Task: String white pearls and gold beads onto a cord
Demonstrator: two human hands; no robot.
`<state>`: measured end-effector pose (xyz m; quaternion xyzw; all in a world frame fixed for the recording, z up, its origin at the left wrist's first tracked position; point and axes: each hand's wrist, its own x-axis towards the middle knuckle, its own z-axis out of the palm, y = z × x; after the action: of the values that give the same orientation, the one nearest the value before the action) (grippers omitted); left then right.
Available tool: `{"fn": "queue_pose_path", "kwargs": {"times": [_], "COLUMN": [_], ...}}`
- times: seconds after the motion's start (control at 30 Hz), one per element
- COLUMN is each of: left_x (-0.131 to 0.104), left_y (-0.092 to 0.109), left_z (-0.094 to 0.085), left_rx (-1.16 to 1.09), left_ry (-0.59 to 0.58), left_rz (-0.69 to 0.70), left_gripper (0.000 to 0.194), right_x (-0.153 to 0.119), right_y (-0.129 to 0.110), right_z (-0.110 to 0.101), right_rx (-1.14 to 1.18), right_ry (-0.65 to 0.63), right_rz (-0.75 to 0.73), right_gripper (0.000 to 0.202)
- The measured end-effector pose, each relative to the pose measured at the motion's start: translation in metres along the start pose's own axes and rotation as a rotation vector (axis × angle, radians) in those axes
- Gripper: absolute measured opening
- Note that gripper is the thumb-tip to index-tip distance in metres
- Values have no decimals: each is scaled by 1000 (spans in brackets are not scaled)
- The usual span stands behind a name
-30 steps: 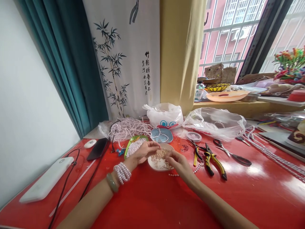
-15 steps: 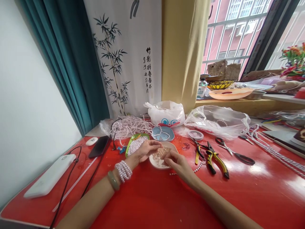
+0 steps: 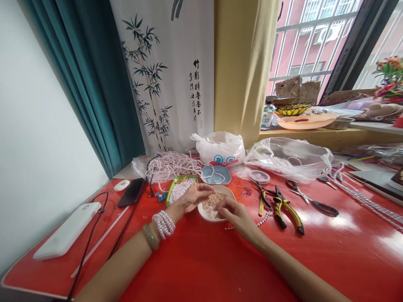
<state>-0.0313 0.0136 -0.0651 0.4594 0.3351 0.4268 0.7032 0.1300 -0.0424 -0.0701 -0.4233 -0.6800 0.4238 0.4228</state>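
A white dish (image 3: 206,216) of small gold beads (image 3: 217,198) lies in front of me. My left hand (image 3: 194,198) is at its left rim, thumb and fingertips closed in a pinch; anything held there is too small to make out. Over the right part of the dish, my right hand (image 3: 236,214) points its closed fingertips down at the beads, and what they hold is hidden. A green tray (image 3: 170,193) of white pearl beads (image 3: 181,191) stands just behind my left hand. Around my left wrist are a several-strand pearl bracelet (image 3: 164,225) and a green bangle (image 3: 150,237).
Behind the dish are a blue dish (image 3: 216,180), heaped pearl strands (image 3: 173,165) and plastic bags (image 3: 220,149). Yellow-black pliers (image 3: 286,209), scissors (image 3: 310,199) and a short pearl string (image 3: 264,219) lie right. A phone (image 3: 131,193) and white power bank (image 3: 67,230) lie left.
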Motion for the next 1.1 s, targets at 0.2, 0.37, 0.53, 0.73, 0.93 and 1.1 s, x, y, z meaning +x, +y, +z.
{"fn": "queue_pose_path", "kwargs": {"times": [0.2,0.37,0.53,0.73,0.93,1.1], "left_x": [0,1,1,0,1,1], "left_y": [0,-1,-1,-1,0,-1], "left_z": [1,-1,-1,-1,-2,-2], "left_rx": [-10,-3,-11,-10,-4,8], "left_ry": [12,-3,0,5,-8,-19], "left_rz": [-7,1,8,9,6,21], "left_gripper": [22,21,20,21,19,20], "right_x": [0,-1,-1,0,-1,-2], "right_y": [-1,-2,-5,-4,0,-5], "right_z": [1,1,1,1,1,1], "right_rx": [-1,-29,-33,-14,-32,-10], "right_ry": [5,15,21,16,17,13], "right_rz": [23,28,22,19,-14,3], "right_gripper": [13,13,12,12,14,11]}}
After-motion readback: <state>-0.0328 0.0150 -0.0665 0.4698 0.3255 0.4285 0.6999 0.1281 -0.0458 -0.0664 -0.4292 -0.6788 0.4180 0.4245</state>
